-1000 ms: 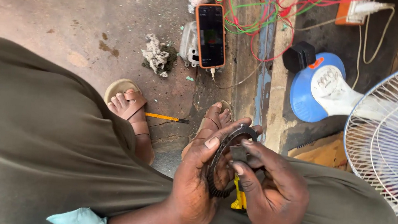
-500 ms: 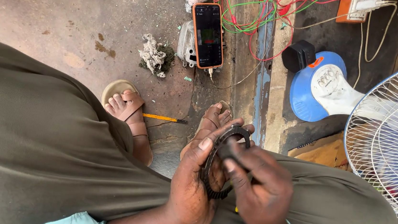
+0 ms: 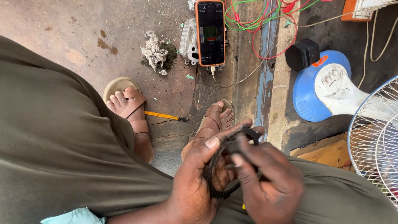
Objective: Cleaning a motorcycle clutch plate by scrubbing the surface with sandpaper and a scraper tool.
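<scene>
Left hand (image 3: pixel 195 183) closed around one dark, toothed ring of metal or rubber (image 3: pixel 219 176), thumb pressed along its outer edge, held above the lap. Right hand (image 3: pixel 269 190) closed too, fingers (image 3: pixel 247 166) pinching the ring's inner side from the right. Material of the ring hard to tell for certain; a sliver of something yellow (image 3: pixel 244 207) just under the right hand, too hidden to name. By the look of it, work on the ring in mid-course: ring in hand and being fingered, nothing fitted to it, no sign of a finished state.

Just beyond the hands, two feet in tan sandals, one ahead of the left hand (image 3: pixel 215 120), one further left (image 3: pixel 127 103), with one yellow-handled tool (image 3: pixel 166 117) on the concrete floor (image 3: pixel 63 13) between them. Farther out, one orange-cased phone (image 3: pixel 210 32) leaning on a grey metal part (image 3: pixel 188 43), one scrap of whitish rag (image 3: pixel 156 53), a tangle of red and green wires (image 3: pixel 260 14). Out to the right, one blue-and-white fan base (image 3: pixel 321 86) and one white wire fan guard (image 3: pixel 391 138).
</scene>
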